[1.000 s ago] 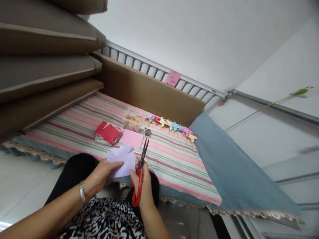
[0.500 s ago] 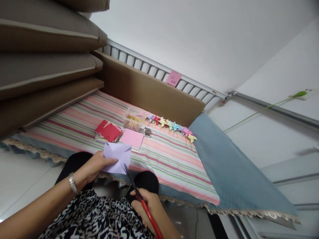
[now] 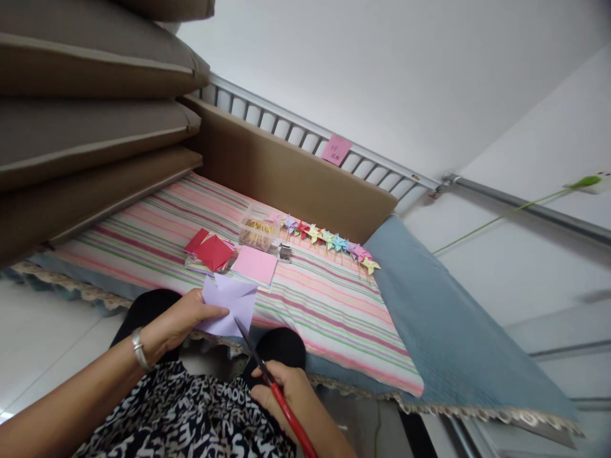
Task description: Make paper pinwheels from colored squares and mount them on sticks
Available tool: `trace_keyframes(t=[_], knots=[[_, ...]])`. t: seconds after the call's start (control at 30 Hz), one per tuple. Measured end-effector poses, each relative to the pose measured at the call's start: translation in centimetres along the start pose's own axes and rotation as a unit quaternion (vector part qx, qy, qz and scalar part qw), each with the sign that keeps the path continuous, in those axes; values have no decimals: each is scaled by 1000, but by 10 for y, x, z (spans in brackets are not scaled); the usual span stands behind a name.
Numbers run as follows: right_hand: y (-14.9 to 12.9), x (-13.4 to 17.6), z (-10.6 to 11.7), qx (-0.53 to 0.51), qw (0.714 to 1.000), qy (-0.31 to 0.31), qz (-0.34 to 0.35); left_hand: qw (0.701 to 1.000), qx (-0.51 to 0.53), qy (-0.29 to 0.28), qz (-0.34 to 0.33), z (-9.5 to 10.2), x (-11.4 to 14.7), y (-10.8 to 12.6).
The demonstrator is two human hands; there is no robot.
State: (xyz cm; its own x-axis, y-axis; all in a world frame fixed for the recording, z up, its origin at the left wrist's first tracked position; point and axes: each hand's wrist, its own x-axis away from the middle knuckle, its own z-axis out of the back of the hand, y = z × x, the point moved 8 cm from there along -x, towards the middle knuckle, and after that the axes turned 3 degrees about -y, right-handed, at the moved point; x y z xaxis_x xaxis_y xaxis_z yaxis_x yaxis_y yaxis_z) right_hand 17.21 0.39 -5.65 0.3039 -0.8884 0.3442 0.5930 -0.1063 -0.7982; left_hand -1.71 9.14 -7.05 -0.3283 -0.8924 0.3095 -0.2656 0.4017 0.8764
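Observation:
My left hand [image 3: 191, 315] pinches a square sheet of lilac paper [image 3: 229, 296] by its left side, the thumb lying on top. Slits run in from the sheet's corners. In my right hand [image 3: 286, 388] are scissors [image 3: 275, 389] with red handles and dark blades. The blades lie at the paper's lower right corner, pointing in toward its middle, and look closed or nearly so. Just beyond the paper sit a stack of cut red paper [image 3: 211, 251] and a stack of pink square paper [image 3: 256, 263].
A clear plastic box [image 3: 258, 232] of thin sticks stands behind the stacks, beside a small dark metal item [image 3: 285, 252]. Several paper pinwheels [image 3: 327, 238] line the striped cloth's [image 3: 334, 318] far side. Brown cushions [image 3: 95, 133] are piled at left; a pink note [image 3: 337, 149] hangs on the railing.
The scissor blades have drawn together, their tips now farther into the paper's lower right corner. Both hands stay nearly in place, and the view has shifted slightly.

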Motion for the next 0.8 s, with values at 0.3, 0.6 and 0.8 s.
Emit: trace_keyframes(t=[0.3,0.6,0.8], knots=[[0,1,-1,21,1000,12,10,1000,-15,1,-1,1,2,2],[-8,-1,-2,12,999,35,-3,999,-32,10,-9,-3,2,4],[-9,-1,-2,6,999,36,-11,999,-28,19,-12,-2,3,5]])
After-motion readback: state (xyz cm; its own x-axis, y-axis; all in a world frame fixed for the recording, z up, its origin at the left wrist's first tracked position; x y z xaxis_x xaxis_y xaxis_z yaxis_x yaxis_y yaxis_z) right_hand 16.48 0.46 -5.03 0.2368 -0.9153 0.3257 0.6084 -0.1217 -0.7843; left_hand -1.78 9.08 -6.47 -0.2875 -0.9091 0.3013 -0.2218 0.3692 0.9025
